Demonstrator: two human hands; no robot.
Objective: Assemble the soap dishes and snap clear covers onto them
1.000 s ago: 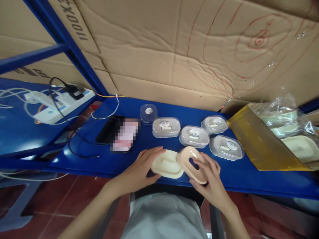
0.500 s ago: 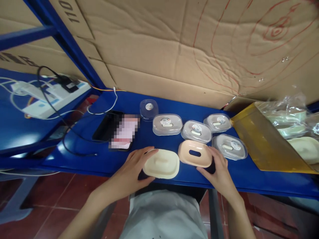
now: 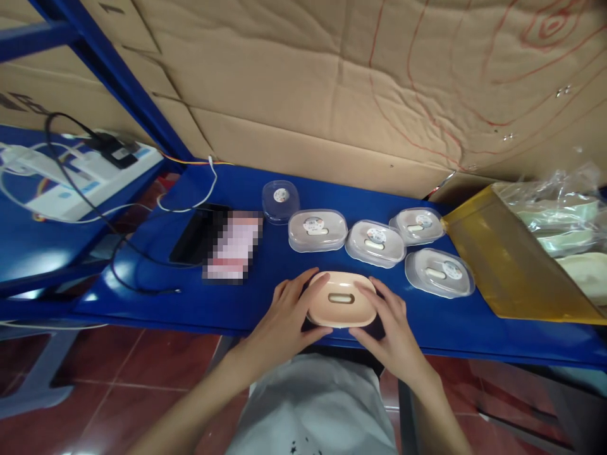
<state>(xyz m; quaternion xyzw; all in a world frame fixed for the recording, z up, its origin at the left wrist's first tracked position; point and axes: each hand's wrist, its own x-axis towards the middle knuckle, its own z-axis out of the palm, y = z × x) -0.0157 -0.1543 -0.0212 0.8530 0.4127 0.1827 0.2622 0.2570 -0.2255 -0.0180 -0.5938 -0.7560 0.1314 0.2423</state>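
Near the table's front edge, a glossy peach plastic soap dish (image 3: 341,313) with rounded corners is held level between my hands. A cream ridge shows through the oval slot in its middle; the rest of the cream piece below is hidden. My left hand (image 3: 296,309) grips the left end, fingers on the top rim and thumb low at the front. At the right end, my right hand (image 3: 386,313) has the same kind of grip. Just behind stand several soap dishes under clear covers, among them one labelled dish (image 3: 317,230) and another (image 3: 374,243).
A loose clear cover (image 3: 281,202) lies at the back, beside a phone (image 3: 232,246) with a blurred screen. On the left are a white power strip (image 3: 95,183) and cables. To the right, a yellow box (image 3: 502,259) stands against bagged pale-green pieces (image 3: 564,221).
My right hand has brought the slotted peach piece left and onto the cream piece in my left hand. Both hands now hold the stacked pieces. The view has shifted slightly.
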